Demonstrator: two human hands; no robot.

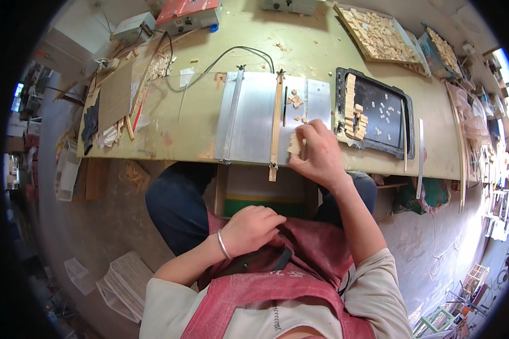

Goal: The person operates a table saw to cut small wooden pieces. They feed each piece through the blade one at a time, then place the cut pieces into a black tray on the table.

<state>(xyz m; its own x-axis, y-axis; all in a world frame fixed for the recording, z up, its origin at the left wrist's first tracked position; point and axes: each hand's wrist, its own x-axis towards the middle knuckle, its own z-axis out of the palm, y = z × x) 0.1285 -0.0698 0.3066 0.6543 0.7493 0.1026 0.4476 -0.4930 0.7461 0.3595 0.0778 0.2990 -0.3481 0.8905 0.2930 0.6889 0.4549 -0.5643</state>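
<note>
My right hand (316, 150) is at the front right of a silver metal plate (251, 118), fingers curled on pale wooden pieces (293, 144). To its left a wooden strip (274, 135) runs front to back across the plate, with small clamps at its ends. Small wooden blocks (294, 98) lie loose beyond the hand, beside a thin dark slot or bar (285, 107). My left hand (249, 229) rests closed on the red apron (322, 248) over my lap; whatever its curled fingers might hold is hidden.
A black tray (382, 133) with stacked blocks is to the right, near a steel ruler (421, 158). Block-filled boards (382, 37) sit at the back right. Electrical boxes (189, 14), a cable, cardboard (114, 99) and wood scraps occupy the back and left of the workbench (169, 130).
</note>
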